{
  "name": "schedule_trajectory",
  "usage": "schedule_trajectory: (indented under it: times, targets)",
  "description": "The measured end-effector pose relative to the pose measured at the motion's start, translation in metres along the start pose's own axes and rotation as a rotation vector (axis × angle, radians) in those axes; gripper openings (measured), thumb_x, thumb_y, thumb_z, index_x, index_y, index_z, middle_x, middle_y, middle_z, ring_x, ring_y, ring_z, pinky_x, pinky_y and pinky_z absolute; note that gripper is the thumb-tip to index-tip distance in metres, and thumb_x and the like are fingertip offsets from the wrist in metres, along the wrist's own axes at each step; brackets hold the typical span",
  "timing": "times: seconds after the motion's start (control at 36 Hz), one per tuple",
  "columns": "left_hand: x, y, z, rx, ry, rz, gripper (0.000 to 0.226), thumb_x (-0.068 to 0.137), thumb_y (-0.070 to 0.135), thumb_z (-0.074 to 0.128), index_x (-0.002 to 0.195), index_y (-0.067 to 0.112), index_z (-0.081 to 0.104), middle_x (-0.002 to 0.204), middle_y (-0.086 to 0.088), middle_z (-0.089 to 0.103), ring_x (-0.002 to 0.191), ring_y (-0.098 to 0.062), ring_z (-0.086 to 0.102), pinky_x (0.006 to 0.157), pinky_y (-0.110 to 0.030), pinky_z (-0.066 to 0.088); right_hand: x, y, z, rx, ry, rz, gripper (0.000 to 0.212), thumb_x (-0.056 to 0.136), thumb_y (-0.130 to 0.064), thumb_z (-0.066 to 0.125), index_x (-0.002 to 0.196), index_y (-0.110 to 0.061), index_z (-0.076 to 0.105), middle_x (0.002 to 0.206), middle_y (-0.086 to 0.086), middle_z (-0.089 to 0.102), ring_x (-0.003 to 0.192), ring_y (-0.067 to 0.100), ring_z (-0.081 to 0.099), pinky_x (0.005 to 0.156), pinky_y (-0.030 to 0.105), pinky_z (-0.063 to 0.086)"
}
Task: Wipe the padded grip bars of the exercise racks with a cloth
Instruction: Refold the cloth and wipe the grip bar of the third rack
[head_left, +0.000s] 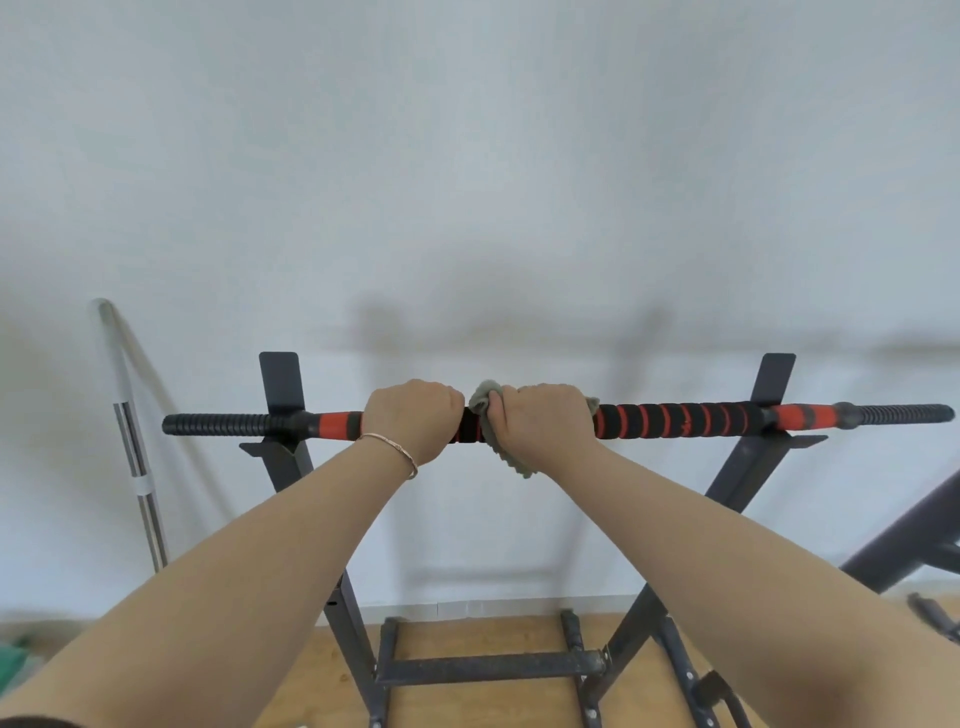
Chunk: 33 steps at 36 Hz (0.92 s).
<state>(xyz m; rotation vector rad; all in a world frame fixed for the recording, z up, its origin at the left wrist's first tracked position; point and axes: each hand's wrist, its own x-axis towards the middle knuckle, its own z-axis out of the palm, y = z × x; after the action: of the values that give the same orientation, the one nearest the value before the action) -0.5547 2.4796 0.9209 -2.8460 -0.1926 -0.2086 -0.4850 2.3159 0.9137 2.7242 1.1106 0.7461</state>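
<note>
Left hand (413, 418) grips padded bar (675, 421); right hand (545, 421) clamps cloth (511, 460).

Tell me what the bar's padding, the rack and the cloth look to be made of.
The bar padding is likely foam: matte black with orange spiral stripes, bulging softly between them. The rack looks like steel under dark matte paint: flat plates, square tubes, bolt holes. The cloth is soft grey-green fabric, perhaps terry or microfibre: fuzzy edge, limp folds under the right hand.
</note>
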Motion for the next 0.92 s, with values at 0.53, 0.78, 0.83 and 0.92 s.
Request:
schedule_trajectory:
  times: [0.53,0.78,0.83,0.92]
  targets:
    - [-0.017,-0.035,0.001,0.008,-0.026,-0.091,0.018,0.083,0.005,0.051,0.083,0.021,0.041,0.065,0.004,0.044,0.057,-0.019,0.045,0.054,-0.029,0.035,0.016,-0.014,-0.029,0.368,-0.108,0.09,0.023,0.097,-0.02,0.045,0.117,-0.013,0.052,0.078,0.004,0.058,0.065,0.029,0.054,0.055,0.034,0.036]
    - [-0.02,-0.032,0.015,0.102,0.069,-0.057,0.014,0.081,0.008,0.047,0.078,0.018,0.038,0.053,0.004,0.034,0.043,-0.016,0.032,0.048,-0.023,0.027,0.009,-0.031,0.005,0.044,0.208,-0.009,0.034,0.084,-0.025,0.068,0.057,-0.018,0.047,0.041,-0.003,0.045,0.034,0.019,0.029,0.042,0.022,0.022]
    - [-0.018,-0.033,0.016,0.1,0.086,-0.043,0.014,0.081,0.008,0.047,0.078,0.018,0.038,0.053,0.004,0.034,0.043,-0.016,0.033,0.048,-0.023,0.026,0.02,-0.03,0.003,0.02,-0.009,-0.021,0.037,0.072,-0.018,0.075,0.054,-0.021,0.043,0.036,-0.006,0.046,0.032,0.017,0.034,0.044,0.019,0.024]
    - [-0.019,-0.033,0.016,0.103,0.105,-0.043,0.015,0.078,0.007,0.048,0.076,0.018,0.038,0.05,0.004,0.032,0.041,-0.014,0.027,0.047,-0.022,0.023,0.04,-0.025,0.001,0.228,-0.334,0.014,0.032,0.088,-0.023,0.054,0.057,-0.022,0.042,0.054,-0.002,0.061,0.055,0.025,0.061,0.057,0.03,0.046]
